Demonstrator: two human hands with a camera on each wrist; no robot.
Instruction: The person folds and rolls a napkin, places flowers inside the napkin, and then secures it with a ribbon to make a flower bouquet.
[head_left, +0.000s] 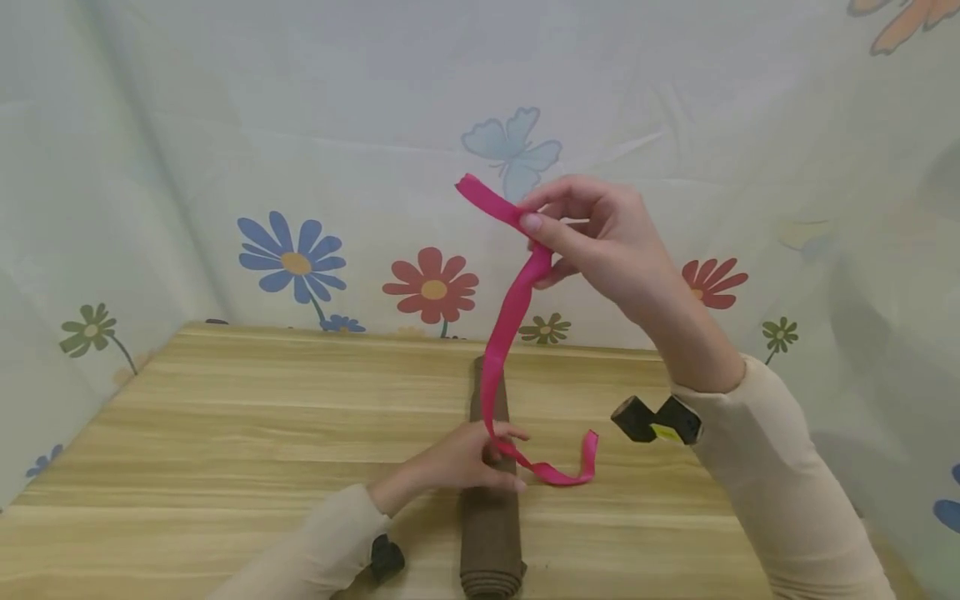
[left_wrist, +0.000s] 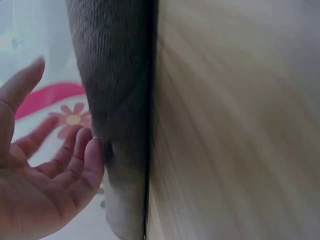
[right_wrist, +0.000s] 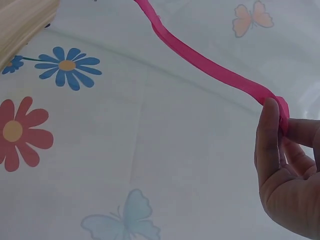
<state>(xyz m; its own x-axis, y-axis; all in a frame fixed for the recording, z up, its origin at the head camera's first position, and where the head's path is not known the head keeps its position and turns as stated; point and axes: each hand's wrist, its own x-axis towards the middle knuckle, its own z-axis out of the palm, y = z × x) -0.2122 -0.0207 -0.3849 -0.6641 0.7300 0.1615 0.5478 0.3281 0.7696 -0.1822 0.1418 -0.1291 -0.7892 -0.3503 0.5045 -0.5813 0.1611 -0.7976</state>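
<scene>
My right hand (head_left: 600, 233) is raised above the table and pinches a pink ribbon (head_left: 505, 325) between thumb and fingers, close to one end. That short end sticks out up and left, while the long part hangs down and curls up at its lower tip. In the right wrist view, the ribbon (right_wrist: 210, 65) runs from the pinch to the upper left. A rolled brown cloth (head_left: 489, 533) lies lengthwise on the table. Low over the roll is my left hand (head_left: 465, 458), its fingers loosely bent. The left wrist view shows its fingertips (left_wrist: 94, 150) against the rolled cloth (left_wrist: 112, 75).
The roll lies on a wood-grain table (head_left: 300, 417). Behind the table hangs a pale curtain (head_left: 360, 125) printed with flowers and butterflies. Dark wrist devices (head_left: 656, 419) are strapped at both cuffs.
</scene>
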